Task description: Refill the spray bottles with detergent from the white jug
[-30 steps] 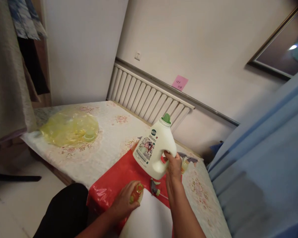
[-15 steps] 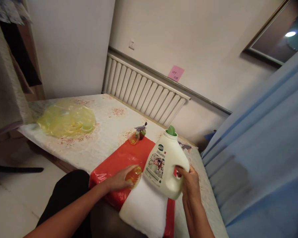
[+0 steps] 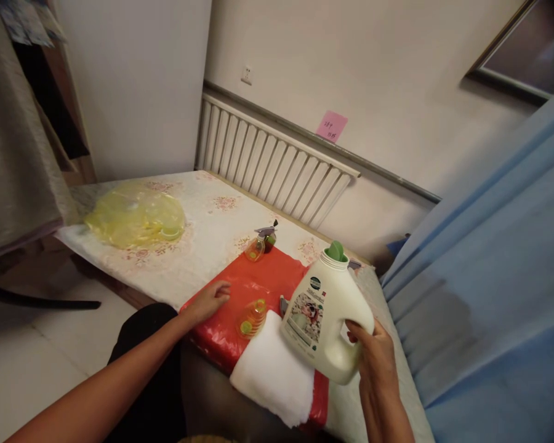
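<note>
Seated at the counter, a person is gripping a white detergent jug by its handle w/ the right hand, tilted above a white towel, while the left hand is resting loose, fingers spread, on red plastic sheet beside a small orange bottle.

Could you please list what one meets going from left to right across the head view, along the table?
yellow plastic bag → left hand → small orange bottle → white detergent jug → right hand → blue curtain
</note>
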Demonstrator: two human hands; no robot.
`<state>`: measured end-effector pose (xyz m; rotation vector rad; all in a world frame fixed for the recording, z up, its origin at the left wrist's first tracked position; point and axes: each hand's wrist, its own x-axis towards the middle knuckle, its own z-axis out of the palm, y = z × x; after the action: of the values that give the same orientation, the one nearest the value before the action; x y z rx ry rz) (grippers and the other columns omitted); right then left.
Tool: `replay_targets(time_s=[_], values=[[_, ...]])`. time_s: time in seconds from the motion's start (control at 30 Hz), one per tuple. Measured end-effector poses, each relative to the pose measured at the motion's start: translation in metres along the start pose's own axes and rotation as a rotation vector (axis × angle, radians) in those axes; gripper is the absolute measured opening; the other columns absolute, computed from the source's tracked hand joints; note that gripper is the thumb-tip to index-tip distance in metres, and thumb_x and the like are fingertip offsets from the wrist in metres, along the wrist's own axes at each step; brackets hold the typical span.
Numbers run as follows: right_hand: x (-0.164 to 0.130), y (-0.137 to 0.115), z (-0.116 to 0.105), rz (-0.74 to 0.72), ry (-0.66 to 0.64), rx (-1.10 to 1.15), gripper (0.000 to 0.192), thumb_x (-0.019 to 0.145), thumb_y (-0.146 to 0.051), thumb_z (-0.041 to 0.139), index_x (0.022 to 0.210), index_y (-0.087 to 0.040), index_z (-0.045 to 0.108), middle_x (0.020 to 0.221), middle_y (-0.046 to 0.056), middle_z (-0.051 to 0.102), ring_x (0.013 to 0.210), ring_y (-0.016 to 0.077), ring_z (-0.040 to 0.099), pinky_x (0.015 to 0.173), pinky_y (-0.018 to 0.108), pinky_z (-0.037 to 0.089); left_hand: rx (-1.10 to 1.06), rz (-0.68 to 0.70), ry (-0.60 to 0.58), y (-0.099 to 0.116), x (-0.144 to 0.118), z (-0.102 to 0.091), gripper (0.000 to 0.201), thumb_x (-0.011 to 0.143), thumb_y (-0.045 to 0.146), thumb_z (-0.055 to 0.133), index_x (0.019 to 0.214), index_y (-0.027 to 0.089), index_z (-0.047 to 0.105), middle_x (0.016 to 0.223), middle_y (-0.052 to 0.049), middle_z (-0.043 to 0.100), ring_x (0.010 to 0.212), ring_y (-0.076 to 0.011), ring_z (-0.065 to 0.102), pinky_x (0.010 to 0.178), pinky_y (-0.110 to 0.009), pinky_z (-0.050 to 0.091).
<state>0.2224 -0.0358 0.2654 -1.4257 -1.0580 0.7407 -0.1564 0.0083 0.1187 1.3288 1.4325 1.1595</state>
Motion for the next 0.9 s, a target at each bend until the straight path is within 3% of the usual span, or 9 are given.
replay_targets(time_s=[0.23, 0.37, 0.5, 0.63, 0.9], values=[[-0.009, -0.001, -0.003, 0.017, 0.001, -0.010, 0.026, 0.056, -0.032, 0.077, 0.071, -0.016, 0.063, 0.050, -0.007, 0.050, 0.051, 0.0116, 0.041, 0.051, 0.025, 0.029, -0.061, -0.067, 0.104, -0.014, -0.003, -0.016, 0.042, 0.064, 0.042, 0.062, 0.097, 0.016, 0.063, 0.083, -0.003, 0.072, 0.079, -0.0234, 0.068, 0.079, -0.035, 0.052], [-0.009, -0.002, -0.003, 0.035, 0.017, -0.014, 0.028, 0.052, -0.033, 0.077, 0.069, -0.016, 0.062, 0.048, -0.007, 0.050, 0.050, 0.0119, 0.041, 0.051, 0.025, 0.030, -0.077, -0.099, 0.100, -0.012, -0.006, -0.015, 0.038, 0.062, 0.041, 0.063, 0.093, 0.018, 0.062, 0.075, 0.000, 0.070, 0.074, -0.0216, 0.067, 0.074, -0.033, 0.051], [-0.010, -0.002, -0.003, 0.032, 0.018, -0.020, 0.029, 0.052, -0.033, 0.077, 0.071, -0.016, 0.063, 0.048, -0.006, 0.051, 0.049, 0.0123, 0.042, 0.051, 0.026, 0.030, -0.087, -0.137, 0.035, -0.013, -0.017, -0.006, 0.023, 0.064, 0.040, 0.061, 0.076, 0.020, 0.058, 0.062, 0.002, 0.066, 0.064, -0.0203, 0.065, 0.067, -0.032, 0.050], [-0.011, -0.002, -0.006, 0.037, 0.006, -0.041, 0.030, 0.054, -0.032, 0.077, 0.076, -0.015, 0.066, 0.049, -0.006, 0.053, 0.050, 0.0128, 0.043, 0.052, 0.025, 0.030, -0.109, -0.184, -0.033, -0.016, -0.036, 0.000, 0.023, 0.062, 0.042, 0.063, 0.068, 0.021, 0.055, 0.058, 0.003, 0.064, 0.058, -0.0185, 0.063, 0.061, -0.030, 0.049], [-0.014, 0.005, -0.009, 0.068, -0.016, -0.040, 0.030, 0.053, -0.032, 0.078, 0.074, -0.016, 0.065, 0.049, -0.007, 0.053, 0.051, 0.0127, 0.044, 0.052, 0.025, 0.031, -0.135, -0.274, 0.005, -0.022, -0.052, -0.004, 0.024, 0.060, 0.040, 0.064, 0.070, 0.021, 0.055, 0.058, 0.006, 0.059, 0.053, -0.0145, 0.059, 0.055, -0.025, 0.045]])
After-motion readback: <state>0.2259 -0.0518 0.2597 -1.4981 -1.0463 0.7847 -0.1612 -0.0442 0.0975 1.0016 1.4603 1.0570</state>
